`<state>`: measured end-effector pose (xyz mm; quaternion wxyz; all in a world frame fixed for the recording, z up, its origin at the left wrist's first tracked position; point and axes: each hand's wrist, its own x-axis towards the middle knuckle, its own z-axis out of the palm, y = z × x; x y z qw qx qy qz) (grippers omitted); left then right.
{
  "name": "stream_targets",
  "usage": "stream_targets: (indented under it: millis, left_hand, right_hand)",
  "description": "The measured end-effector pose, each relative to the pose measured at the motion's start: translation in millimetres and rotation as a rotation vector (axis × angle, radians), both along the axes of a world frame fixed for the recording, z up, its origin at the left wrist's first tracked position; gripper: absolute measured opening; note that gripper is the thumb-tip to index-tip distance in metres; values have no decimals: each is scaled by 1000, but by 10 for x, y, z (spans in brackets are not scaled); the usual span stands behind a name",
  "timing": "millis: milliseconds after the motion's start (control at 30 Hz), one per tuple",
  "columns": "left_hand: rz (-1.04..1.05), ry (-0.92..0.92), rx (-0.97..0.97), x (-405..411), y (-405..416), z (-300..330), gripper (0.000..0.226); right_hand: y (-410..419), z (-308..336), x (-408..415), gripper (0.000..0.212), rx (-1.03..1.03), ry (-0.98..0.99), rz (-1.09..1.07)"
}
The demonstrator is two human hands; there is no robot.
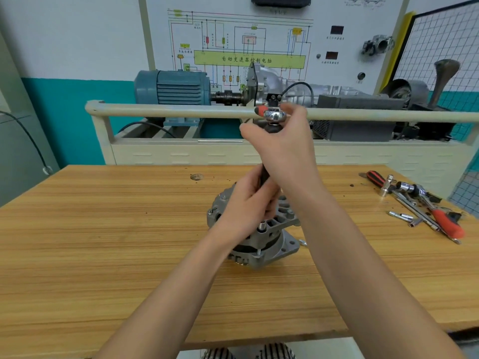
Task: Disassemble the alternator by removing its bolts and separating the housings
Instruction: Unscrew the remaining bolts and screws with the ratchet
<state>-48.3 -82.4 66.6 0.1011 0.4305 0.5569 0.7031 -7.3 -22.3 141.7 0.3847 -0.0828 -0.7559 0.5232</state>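
Observation:
A grey metal alternator stands on the wooden table near its middle, a bolt shaft showing at its front edge. A long socket tool stands upright on it, its silver socket end seated on the housing. My left hand grips the tool's black lower shaft just above the alternator. My right hand grips the top of the tool, where a chrome ratchet head with a red and black handle stub shows between the fingers.
Loose tools lie at the table's right side: a red-handled ratchet, a black and red handle, sockets and extension bars. Behind the table stands a training bench with a rail, a blue motor and a wiring board.

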Motion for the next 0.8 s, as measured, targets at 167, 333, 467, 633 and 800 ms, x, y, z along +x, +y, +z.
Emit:
stream_targets:
  millis: [167,333,467,633,800]
  left_hand:
    - [146,82,21,81,86,11,43]
    - [191,67,-138,63,126,20,55]
    - [82,142,-145,31,-55,63,17]
    - [803,234,-560,-205,-56,-58,41]
    - [742,216,-1092,-406,112,-129,53]
  right_hand:
    - [-117,56,-28,44,1,105,-142]
    - [-150,77,-155,13,0,196,-329]
    - [-156,61,-207,18,9,249,-370]
    - [-130,62,-218,23,-18,218,-384]
    - [-121,65,-228,14,-46,190,-324]
